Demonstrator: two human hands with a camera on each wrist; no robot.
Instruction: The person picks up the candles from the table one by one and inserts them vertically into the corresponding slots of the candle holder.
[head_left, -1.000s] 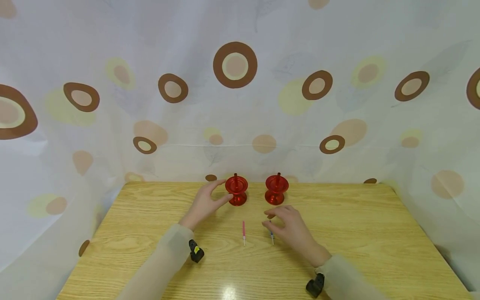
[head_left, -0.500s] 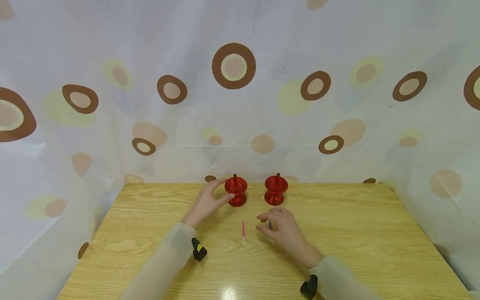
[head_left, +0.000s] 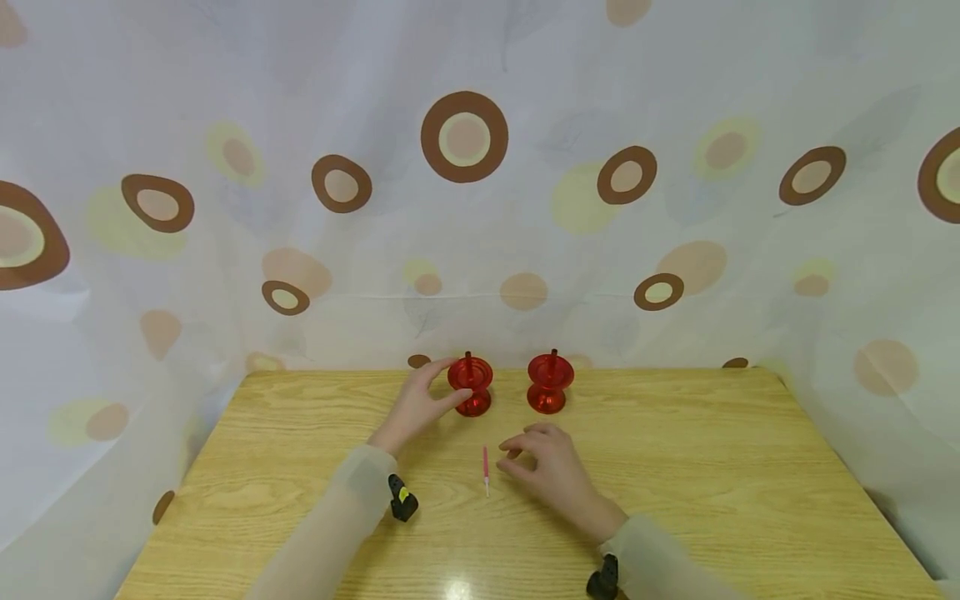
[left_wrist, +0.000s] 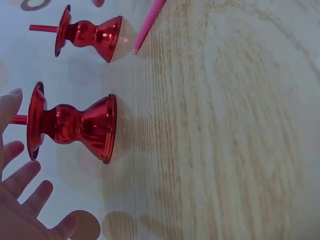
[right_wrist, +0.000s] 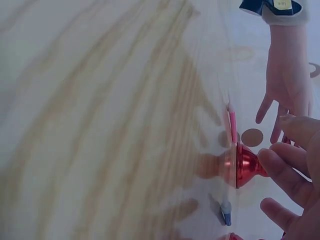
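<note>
Left hand (head_left: 415,408) open-fingered, cupping left red stand (head_left: 470,384), contact unclear. Right hand (head_left: 543,471) loosely curled just beside pink stick (head_left: 486,467); hold undeterminable. Wooden table (head_left: 712,467).

Two holders (head_left: 471,386) (head_left: 550,382) side by side — candle (head_left: 486,465) before them.

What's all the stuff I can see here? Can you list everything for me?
Candle holders: two, shiny red, upright side by side at the table's far edge, left one, right one.
Pink candle: one, thin, lying flat in front of the holders.
Blue candle: one, thin, lying on the table under the right hand.
Table: one, light wood grain.
Curtain: one, white with brown and yellow circles, behind and at the sides.
Left hand: fingers spread around the left holder.
Right hand: fingers curled, beside the pink candle.
</note>
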